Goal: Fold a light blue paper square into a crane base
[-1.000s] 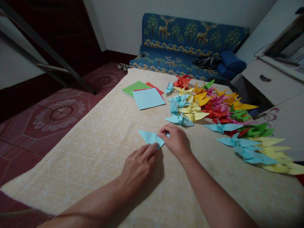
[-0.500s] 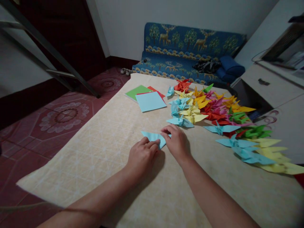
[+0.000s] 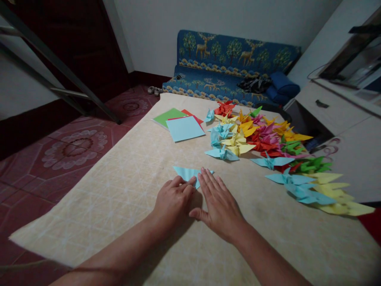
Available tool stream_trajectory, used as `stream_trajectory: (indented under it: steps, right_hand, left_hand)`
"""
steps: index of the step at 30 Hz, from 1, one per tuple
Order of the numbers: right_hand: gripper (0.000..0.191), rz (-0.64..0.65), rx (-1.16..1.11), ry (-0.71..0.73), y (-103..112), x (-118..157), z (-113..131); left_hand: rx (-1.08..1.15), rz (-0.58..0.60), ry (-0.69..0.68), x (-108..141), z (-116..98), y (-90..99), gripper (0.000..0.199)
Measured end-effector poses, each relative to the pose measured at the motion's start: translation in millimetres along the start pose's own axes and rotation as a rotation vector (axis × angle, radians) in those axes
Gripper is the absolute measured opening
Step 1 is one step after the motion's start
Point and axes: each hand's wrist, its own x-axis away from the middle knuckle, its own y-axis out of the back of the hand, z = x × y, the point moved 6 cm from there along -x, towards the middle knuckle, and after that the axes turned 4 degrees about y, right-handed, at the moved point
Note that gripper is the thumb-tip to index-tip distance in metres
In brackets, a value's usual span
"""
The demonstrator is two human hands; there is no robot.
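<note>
A light blue folded sheet of origami paper [image 3: 187, 173] lies flat on the cloth-covered table, a triangle with its long edge away from me. My left hand [image 3: 175, 195] has its fingers curled and holds the paper's near side down, a fingertip near the middle. Across the paper's right part lies my right hand [image 3: 218, 202], fingers stretched out flat and thumb spread to the left. It covers most of that side; only a small blue tip shows past the fingers. Beyond the hands, a finished light blue paper crane [image 3: 222, 153] stands closest to the right fingertips.
Flat paper squares lie farther back: a light blue one [image 3: 186, 129] on top, with green [image 3: 168, 116] and red ones beneath. Many coloured cranes [image 3: 268, 133] spread over the table's right side. A patterned sofa [image 3: 220, 67] stands behind the table [image 3: 119, 190], a white cabinet [image 3: 336, 103] to the right.
My right hand has gone from pinching at the paper's right end to lying flat on it with fingers straight. The left hand keeps its place on the paper. The view has shifted slightly.
</note>
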Motion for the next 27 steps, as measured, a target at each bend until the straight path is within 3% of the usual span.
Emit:
stream_trajectory:
  steps: [4, 8, 10, 13, 15, 21, 27]
  right_hand:
    - [0.092, -0.026, 0.079, -0.159, 7, -5, -29]
    - [0.095, -0.15, 0.122, -0.269, 15, 0, -27]
    - [0.094, -0.183, 0.129, -0.221, 15, 5, -13]
    - [0.087, -0.082, 0.079, -0.057, 4, 13, 11]
    - [0.089, -0.043, 0.055, -0.038, -1, 16, 19]
    - [0.094, -0.017, 0.043, -0.057, -1, 14, 20]
    - [0.092, -0.029, 0.028, -0.048, -1, 15, 19]
  left_hand:
    - [-0.015, 0.007, -0.004, 2, 1, -5.5, 0.022]
    - [-0.039, -0.011, -0.009, 2, -1, -5.7, 0.027]
    - [-0.045, -0.002, -0.006, 1, -2, -5.5, 0.031]
    - [-0.067, 0.022, 0.009, 1, -3, -5.1, 0.034]
    - [-0.076, 0.038, 0.02, 2, -4, -4.5, 0.037]
    - [-0.034, 0.088, -0.006, 2, -5, -5.7, 0.05]
    - [-0.009, 0.103, 0.061, -2, 7, -10.4, 0.045]
